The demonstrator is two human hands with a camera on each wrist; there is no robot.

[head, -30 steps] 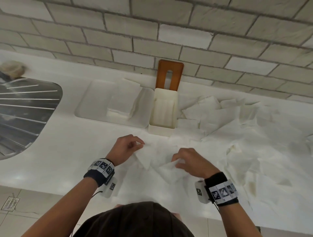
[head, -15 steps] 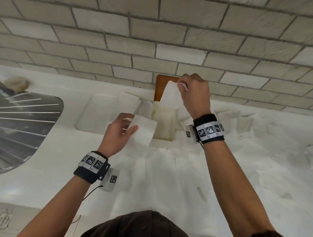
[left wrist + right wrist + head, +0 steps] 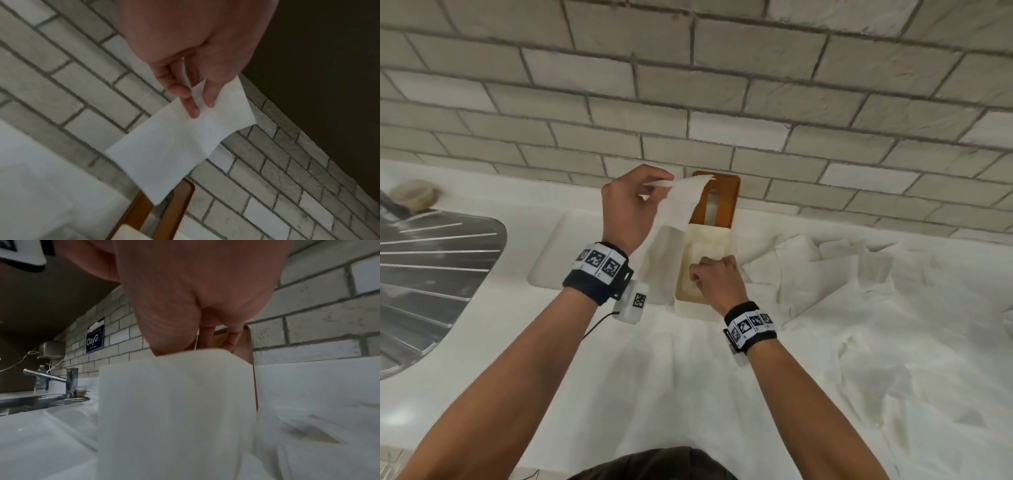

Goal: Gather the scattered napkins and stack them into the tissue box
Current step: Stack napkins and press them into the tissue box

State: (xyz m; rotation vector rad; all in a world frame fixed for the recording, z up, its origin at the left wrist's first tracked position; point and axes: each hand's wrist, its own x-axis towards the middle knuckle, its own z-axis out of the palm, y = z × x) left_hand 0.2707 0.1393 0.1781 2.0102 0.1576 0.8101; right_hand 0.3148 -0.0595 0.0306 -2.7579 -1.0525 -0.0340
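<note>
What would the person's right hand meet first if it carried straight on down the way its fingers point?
Most likely the folded napkins already lying in the tissue box; the right hand reaches down into it, though depth is unclear.

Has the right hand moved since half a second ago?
Yes. The right hand has come down from the orange lid at the wall to the near end of the tissue box.

The right hand (image 3: pixel 195 305) reaches down over the near rim of the white tissue box (image 3: pixel 176 410), fingers (image 3: pixel 232 339) dipping inside. A tap (image 3: pixel 51 378) stands far left; a blue sign (image 3: pixel 95 339) hangs on the brick wall (image 3: pixel 318 313).
</note>
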